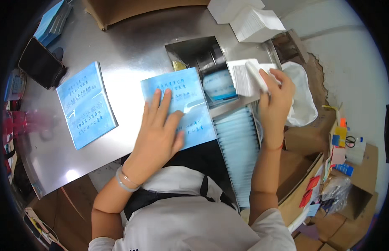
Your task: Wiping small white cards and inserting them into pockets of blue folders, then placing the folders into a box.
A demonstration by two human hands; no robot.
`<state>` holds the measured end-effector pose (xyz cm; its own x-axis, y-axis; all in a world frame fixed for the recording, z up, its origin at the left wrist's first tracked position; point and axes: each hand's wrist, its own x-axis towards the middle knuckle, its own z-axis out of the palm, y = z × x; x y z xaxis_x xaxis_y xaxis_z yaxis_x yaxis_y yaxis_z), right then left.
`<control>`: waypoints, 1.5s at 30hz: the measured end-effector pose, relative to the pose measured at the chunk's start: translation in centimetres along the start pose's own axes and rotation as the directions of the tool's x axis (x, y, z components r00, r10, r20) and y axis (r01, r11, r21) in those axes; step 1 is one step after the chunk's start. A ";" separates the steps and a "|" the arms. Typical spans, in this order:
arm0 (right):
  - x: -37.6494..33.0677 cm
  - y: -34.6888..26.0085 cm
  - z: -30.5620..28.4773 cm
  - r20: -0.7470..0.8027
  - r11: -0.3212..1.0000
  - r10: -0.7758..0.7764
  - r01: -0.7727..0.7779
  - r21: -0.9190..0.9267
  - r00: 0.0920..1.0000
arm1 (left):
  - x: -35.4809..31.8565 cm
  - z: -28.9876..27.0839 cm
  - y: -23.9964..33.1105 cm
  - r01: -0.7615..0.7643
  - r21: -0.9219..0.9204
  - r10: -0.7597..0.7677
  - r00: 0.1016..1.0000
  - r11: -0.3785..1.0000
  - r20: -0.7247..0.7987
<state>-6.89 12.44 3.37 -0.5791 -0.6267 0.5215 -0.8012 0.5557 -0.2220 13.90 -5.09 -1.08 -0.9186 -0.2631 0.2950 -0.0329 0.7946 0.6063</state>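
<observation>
Though flat, blue packet (190, 109) under L hand (159, 134).

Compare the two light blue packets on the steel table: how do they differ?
The packet under the left hand is pinned flat by the left hand and lies beside the machine chute. The left packet lies untouched, apart, farther left and turned the other way. Both are light blue, glossy, rectangular and printed.

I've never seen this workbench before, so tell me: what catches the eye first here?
The left hand lies flat on a light blue packet at the centre of the steel table. Just right of it, the right hand grips a stack of white sheets. A second blue packet lies further left.
</observation>
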 end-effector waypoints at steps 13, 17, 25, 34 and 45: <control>-1.9 -7.6 5.8 0.034 0.856 -0.294 0.248 0.453 0.955 | -0.1 -2.4 -1.7 -0.131 0.302 0.125 0.991 0.944 0.040; -0.7 -3.5 2.3 -0.124 0.993 0.092 -0.100 -0.057 0.988 | 1.7 -2.2 -0.6 0.159 0.459 -0.134 0.987 0.874 -0.085; -0.8 -0.6 2.5 -0.013 0.993 0.028 -0.029 -0.115 1.000 | 2.7 -3.9 0.4 0.079 0.478 -0.226 0.939 0.875 0.258; -6.2 -11.6 4.8 -0.073 0.861 -0.401 0.402 0.311 0.913 | 2.1 -3.2 -2.4 0.005 0.187 -0.029 0.992 0.982 0.123; 1.2 -6.3 6.6 0.019 0.986 -0.136 0.133 0.099 0.991 | -1.0 -2.8 -2.0 0.043 0.233 -0.068 0.993 0.971 0.098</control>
<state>-3.57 4.54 -0.06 -0.4676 -0.7063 0.5315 -0.8822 0.4102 -0.2311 16.03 -7.89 -0.52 -0.9484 -0.2614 0.1793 -0.1637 0.8882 0.4293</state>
